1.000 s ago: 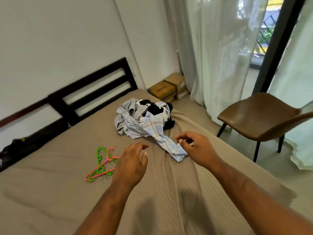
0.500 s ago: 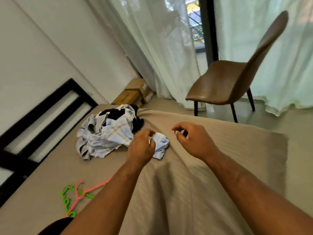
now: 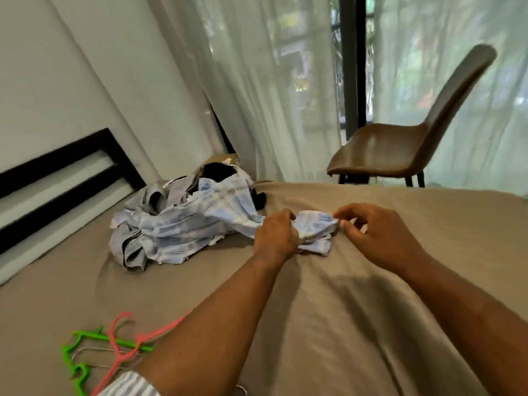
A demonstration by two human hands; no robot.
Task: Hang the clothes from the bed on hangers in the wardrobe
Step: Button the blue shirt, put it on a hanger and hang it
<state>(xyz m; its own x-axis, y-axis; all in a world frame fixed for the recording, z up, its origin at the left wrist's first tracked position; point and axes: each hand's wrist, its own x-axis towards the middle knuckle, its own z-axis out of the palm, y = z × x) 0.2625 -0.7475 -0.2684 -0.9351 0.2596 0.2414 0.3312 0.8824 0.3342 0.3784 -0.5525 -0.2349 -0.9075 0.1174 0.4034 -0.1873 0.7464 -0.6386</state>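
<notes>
A crumpled light-blue plaid shirt (image 3: 183, 227) lies in a heap on the bed (image 3: 371, 295), with a black garment (image 3: 218, 171) behind it. My left hand (image 3: 275, 238) grips the shirt's bunched near end. My right hand (image 3: 374, 235) pinches the same end at its right edge. Green and pink plastic hangers (image 3: 111, 347) lie on the sheet at the lower left, partly under my left forearm. No wardrobe is in view.
A black slatted headboard (image 3: 60, 181) runs along the white wall at left. A brown chair (image 3: 400, 150) stands beyond the bed by sheer curtains (image 3: 271, 90) and a dark window frame. A cardboard box peeks out behind the clothes pile.
The view swung right and lower. My left hand moved from above the hangers to the shirt's end and gripped it. My right hand now pinches that end too.
</notes>
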